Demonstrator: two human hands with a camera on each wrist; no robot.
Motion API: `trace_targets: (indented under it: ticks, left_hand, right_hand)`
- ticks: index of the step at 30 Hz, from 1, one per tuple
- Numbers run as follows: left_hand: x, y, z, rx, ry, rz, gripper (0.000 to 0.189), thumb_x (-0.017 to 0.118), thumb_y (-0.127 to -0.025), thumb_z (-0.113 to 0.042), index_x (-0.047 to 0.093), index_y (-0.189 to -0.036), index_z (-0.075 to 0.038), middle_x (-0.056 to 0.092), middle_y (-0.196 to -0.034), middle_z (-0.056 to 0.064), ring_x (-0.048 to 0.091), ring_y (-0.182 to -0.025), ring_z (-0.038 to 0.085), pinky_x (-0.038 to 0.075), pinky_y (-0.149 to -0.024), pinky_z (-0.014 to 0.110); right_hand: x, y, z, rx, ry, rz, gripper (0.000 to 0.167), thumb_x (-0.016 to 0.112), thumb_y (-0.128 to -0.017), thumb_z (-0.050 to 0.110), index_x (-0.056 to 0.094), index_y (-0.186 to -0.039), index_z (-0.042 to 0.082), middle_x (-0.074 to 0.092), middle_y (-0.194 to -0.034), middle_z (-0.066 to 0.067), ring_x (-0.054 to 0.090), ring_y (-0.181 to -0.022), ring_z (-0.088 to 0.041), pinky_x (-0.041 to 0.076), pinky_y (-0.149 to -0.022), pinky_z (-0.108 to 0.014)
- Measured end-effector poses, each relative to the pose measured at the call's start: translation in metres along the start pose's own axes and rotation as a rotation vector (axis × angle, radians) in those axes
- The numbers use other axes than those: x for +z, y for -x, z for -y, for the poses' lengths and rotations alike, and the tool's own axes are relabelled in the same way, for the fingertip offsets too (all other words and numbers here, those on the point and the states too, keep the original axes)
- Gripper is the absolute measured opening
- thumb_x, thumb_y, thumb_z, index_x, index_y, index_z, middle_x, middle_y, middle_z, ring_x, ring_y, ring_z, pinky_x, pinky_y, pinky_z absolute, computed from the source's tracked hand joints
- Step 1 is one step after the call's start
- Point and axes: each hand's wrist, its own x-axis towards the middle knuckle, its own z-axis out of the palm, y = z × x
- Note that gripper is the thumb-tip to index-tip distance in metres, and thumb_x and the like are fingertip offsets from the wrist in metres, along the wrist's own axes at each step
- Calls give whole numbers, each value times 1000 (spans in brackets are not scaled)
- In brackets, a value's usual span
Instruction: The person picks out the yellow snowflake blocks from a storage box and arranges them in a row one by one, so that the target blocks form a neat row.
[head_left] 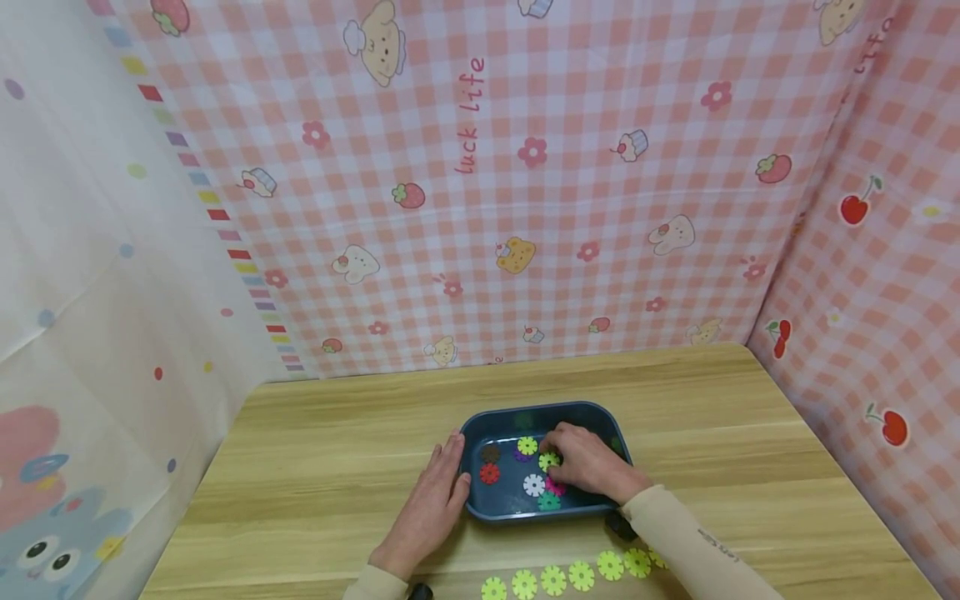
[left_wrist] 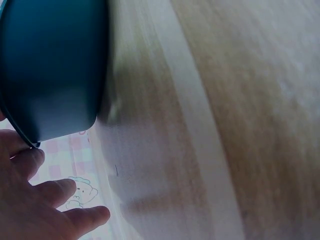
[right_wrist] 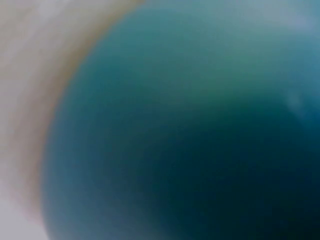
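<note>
A dark blue tray stands on the wooden table, with several notched plastic discs inside it. My left hand rests against its left rim, fingers extended; the left wrist view shows those fingers spread beside the tray's outer wall. Reaching into the right half, my right hand has thumb and forefinger at opposite edges of a yellow-green disc, pinching it. Around it lie a white disc, a green disc and a partly covered pink disc. The right wrist view is a blue blur.
Along the table's near side runs a row of yellow-green discs, its right end hidden by my right sleeve. A red disc, a brown disc and another yellow-green disc lie elsewhere in the tray. Patterned cloths surround the table.
</note>
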Motion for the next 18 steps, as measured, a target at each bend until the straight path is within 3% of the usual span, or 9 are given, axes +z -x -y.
trace_targets:
  ticks: [6,13,18]
  left_hand:
    - [0,0,0,0,-2,-1,58,48,-111,-25,32,-162,-4,28,-169,12,26,-153,44,29,-117,66]
    - [0,1,-1,6,-7,-7,58,48,-110,-25,32,-162,-4,28,-169,12,26,-153,44,29,-117,66]
    - [0,1,-1,6,-8,-7,58,48,-110,-25,32,-162,-4,28,-169,12,27,-153,43,29,-117,66]
  right_hand:
    - [0,0,1,-5,13,-24,25,85,-86,14,77,-108,6,64,-98,0,56,-86,-14,56,-83,-41]
    - [1,1,3,66,66,-47,31,89,-84,29,77,-104,8,60,-89,3,51,-80,-12,52,-76,-34]
    - [2,1,4,73,70,-44,32,89,-83,30,77,-102,8,60,-87,3,51,-78,-13,50,-73,-33]
